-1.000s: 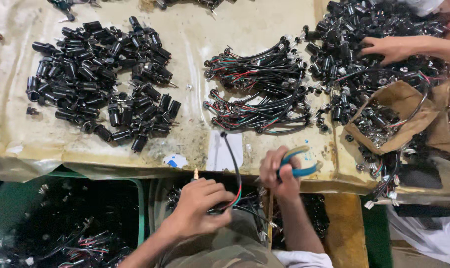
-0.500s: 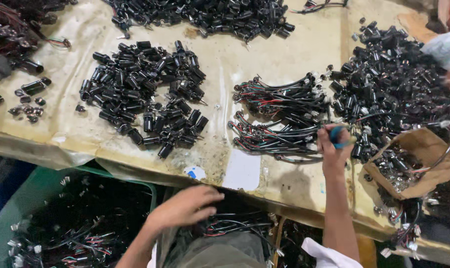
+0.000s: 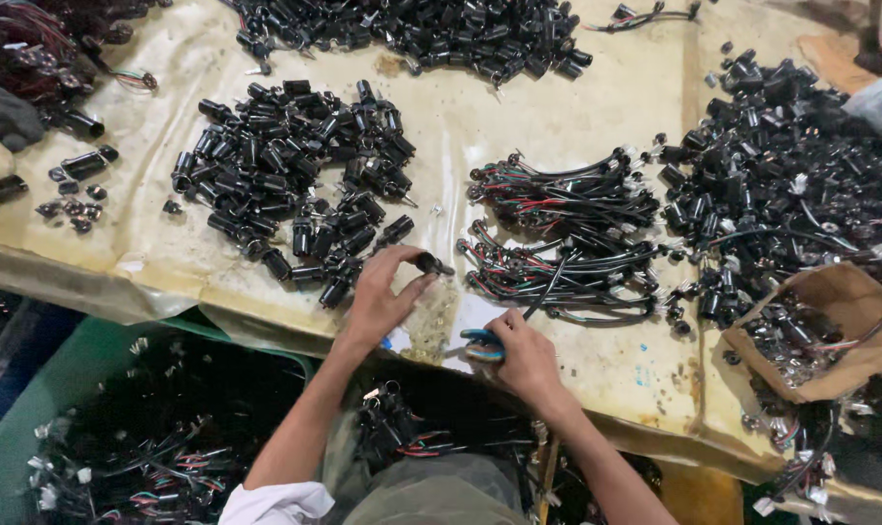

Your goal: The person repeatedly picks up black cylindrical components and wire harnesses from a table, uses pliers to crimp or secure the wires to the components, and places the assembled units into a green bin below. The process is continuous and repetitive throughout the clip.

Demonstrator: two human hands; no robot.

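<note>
From the head camera, looking straight down, the left hand (image 3: 383,292) is raised just over the near part of the desk (image 3: 558,107), its thumb and fingers pinched on a small black cylindrical part (image 3: 427,262) with a metal tip pointing right. The part sits at the fingertips, just off the lower right edge of a big heap of black cylindrical parts (image 3: 295,185) spread on the yellowish sheet that covers the desk.

The right hand (image 3: 524,350) lies lower and to the right, near the desk's front edge, closed around a blue-handled tool (image 3: 482,343); only the blue grip shows past the fingers. A black wire (image 3: 546,289) runs up from this hand toward the bundles of wired leads (image 3: 567,238), which lie in two loose sheaves with red, green and white strands among the black.

Further right a wider heap of black connectors (image 3: 772,165) covers the desk, and a brown paper bag (image 3: 830,331) of parts sits at its near side. Another heap of black parts (image 3: 441,29) lies along the far edge. Below the desk edge, a green bin (image 3: 33,408) holds more wired pieces.
</note>
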